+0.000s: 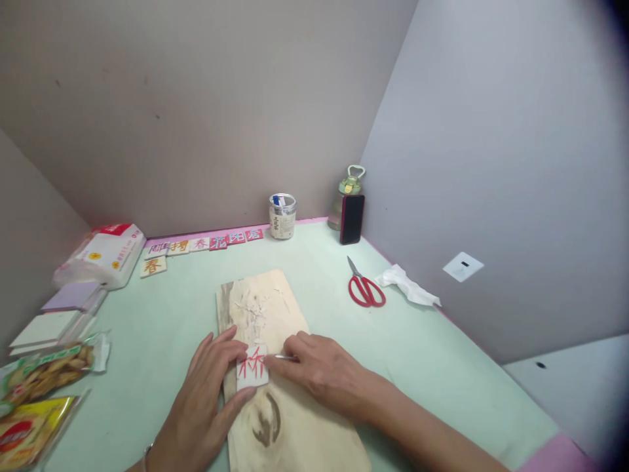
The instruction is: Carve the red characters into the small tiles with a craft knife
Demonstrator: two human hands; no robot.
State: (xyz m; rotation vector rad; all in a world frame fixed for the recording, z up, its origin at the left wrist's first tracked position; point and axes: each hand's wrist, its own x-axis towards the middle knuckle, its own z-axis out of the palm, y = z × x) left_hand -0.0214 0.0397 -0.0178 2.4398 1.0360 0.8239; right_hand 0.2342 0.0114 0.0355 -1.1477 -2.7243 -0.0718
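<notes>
The step in hand looks like fine cutting: the right hand [322, 370] is closed round a slim metal tool [285, 358], its tip close by the right edge of a white tile [252, 379] bearing one red character [253, 362]. The left hand [209, 396] pins that tile between thumb and fingers – a narrow hold – on the wooden board [307, 423], near the middle of the surface [162, 341]. Pale shavings [255, 305] lie just beyond, too many to count. The next move seems to call for a steady tile and a light, controlled tip – fingertips clear of it.

Counted: six tiles [199, 244] in a row at the far left, and one lone tile [153, 266] just nearer; one jar [282, 225], one bottle [335, 211] and one phone [352, 219] on the far side; one pair of scissors [360, 276] and one crumpled tissue [410, 288] on the right; two snack packs [54, 373] near left.
</notes>
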